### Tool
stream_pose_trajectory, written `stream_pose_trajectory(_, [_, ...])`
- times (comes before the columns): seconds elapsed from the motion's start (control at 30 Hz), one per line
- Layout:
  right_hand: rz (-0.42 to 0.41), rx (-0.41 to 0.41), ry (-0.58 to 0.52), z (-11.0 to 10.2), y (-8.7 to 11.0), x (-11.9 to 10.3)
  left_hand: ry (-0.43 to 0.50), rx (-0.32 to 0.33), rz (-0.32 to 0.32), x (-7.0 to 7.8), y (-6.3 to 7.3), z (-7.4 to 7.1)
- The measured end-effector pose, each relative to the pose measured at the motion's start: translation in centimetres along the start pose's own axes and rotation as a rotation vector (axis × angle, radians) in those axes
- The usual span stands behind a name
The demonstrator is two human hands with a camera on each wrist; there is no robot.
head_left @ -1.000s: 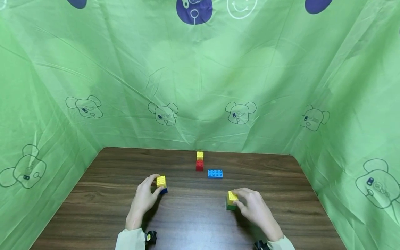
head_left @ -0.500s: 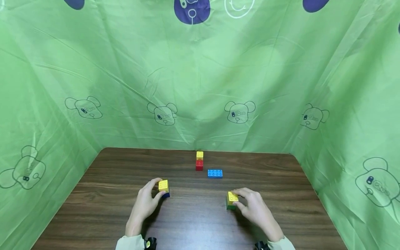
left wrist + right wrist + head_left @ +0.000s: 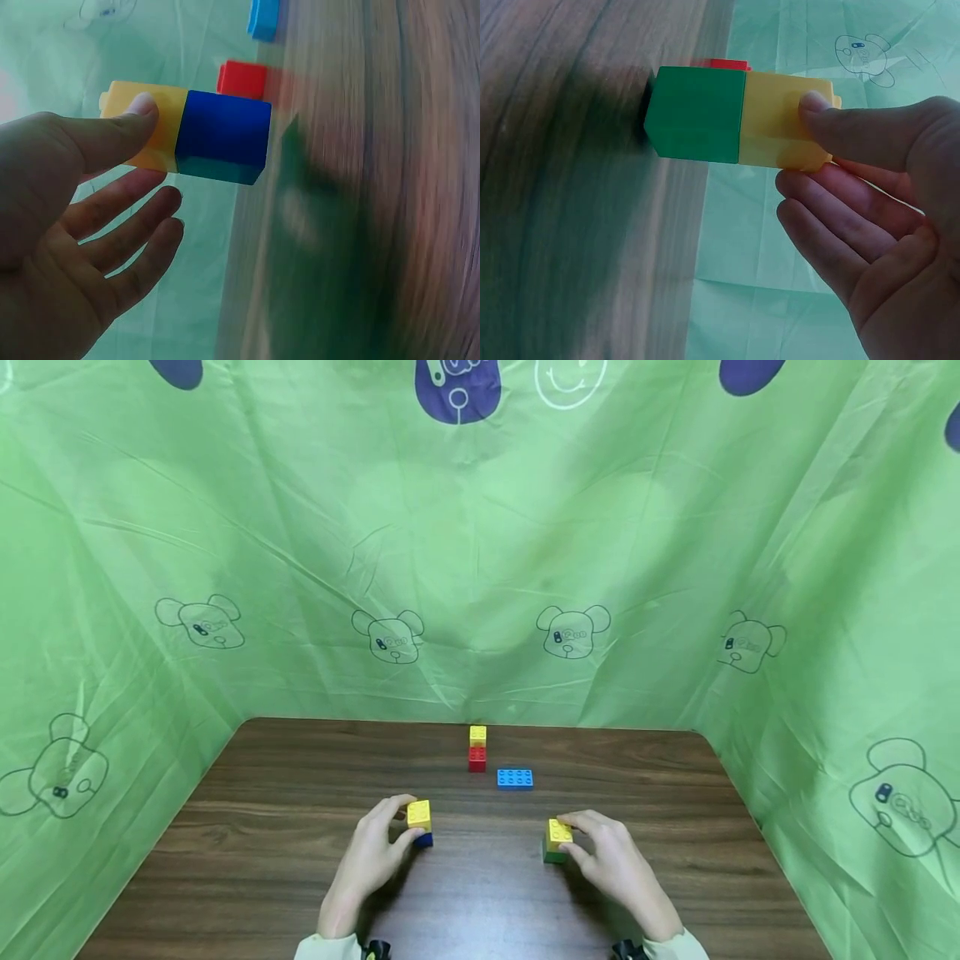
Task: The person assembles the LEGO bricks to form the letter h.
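My left hand (image 3: 372,852) pinches a yellow brick (image 3: 418,815) between thumb and fingers; a dark blue brick (image 3: 223,135) is joined beneath it. In the left wrist view the blue brick's underside shows above the wood. On the right, my right hand (image 3: 609,850) grips another yellow brick (image 3: 558,832) by its sides, with a green brick (image 3: 697,114) fixed below, close over the table. The other fingers of both hands are loosely bent. Between the two pairs lies a stretch of brown table.
Near the back edge of the wooden table (image 3: 300,793), a red brick (image 3: 477,761) and a yellow brick (image 3: 477,736) line up. A wider light blue brick (image 3: 515,779) lies just in front and to the right. Green cloth (image 3: 480,560) with bear drawings surrounds the back and sides.
My left hand has moved right and slightly toward me with the yellow and blue bricks, nearing the right hand's pair. My right hand and its bricks have stayed in place.
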State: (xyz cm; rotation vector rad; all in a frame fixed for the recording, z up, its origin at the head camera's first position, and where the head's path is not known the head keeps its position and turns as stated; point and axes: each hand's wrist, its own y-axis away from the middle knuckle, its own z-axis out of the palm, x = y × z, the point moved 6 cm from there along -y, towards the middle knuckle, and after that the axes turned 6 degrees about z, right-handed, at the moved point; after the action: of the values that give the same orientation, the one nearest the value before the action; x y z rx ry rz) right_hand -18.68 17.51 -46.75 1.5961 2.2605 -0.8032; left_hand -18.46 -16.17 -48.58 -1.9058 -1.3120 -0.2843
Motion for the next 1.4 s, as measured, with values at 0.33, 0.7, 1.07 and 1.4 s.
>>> stream_pose_trajectory(0.33, [-0.09, -0.017, -0.033, 0.0, 0.3, -0.9, 0.16, -0.14, -0.036, 2.6, -0.6, 3.2])
stream_pose_trajectory(0.7, [-0.108, 0.008, -0.045, 0.5, 0.7, -1.3, 0.22, -0.233, 0.036, 5.3, -0.7, 6.6])
stream_pose_trajectory(1.07, [-0.093, -0.036, -0.065, 0.9, 0.6, -1.4, 0.252, -0.265, 0.04, 6.2, -0.4, 8.0])
stream_pose_trajectory(1.4, [-0.084, -0.083, -0.108, 1.1, 0.4, -1.2, 0.264, -0.301, 0.002, 6.0, -0.5, 9.0])
